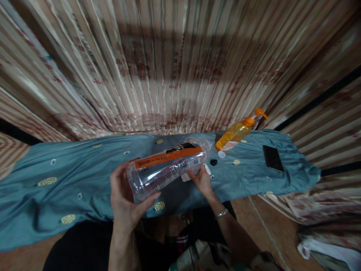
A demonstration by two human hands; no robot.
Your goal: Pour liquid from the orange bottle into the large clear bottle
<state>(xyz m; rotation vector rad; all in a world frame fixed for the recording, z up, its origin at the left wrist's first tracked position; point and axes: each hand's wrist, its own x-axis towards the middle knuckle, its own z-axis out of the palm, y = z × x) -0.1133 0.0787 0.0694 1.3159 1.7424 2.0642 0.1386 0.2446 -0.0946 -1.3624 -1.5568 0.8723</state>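
Note:
A clear plastic bottle (pixel 158 183) with an orange and black label lies tilted across the middle of the head view, its neck toward the upper right. My left hand (pixel 124 195) is wrapped round the bottle's base, thumb along the near side. Close under the neck end, my right hand (pixel 202 181) is closed on a white piece of tissue or cloth (pixel 186 177), which shows on both sides of the fingers. Some fingertips are hidden behind the bottle. Whether the right hand also touches the bottle is hard to tell.
Right of the bottle, an orange pump bottle (pixel 235 133) leans at an angle in view. A white cap (pixel 221 154), a small black cap (pixel 213 162) and a black phone (pixel 273 158) lie on the blue patterned cloth (pixel 93 165). Striped curtains (pixel 169 67) hang behind.

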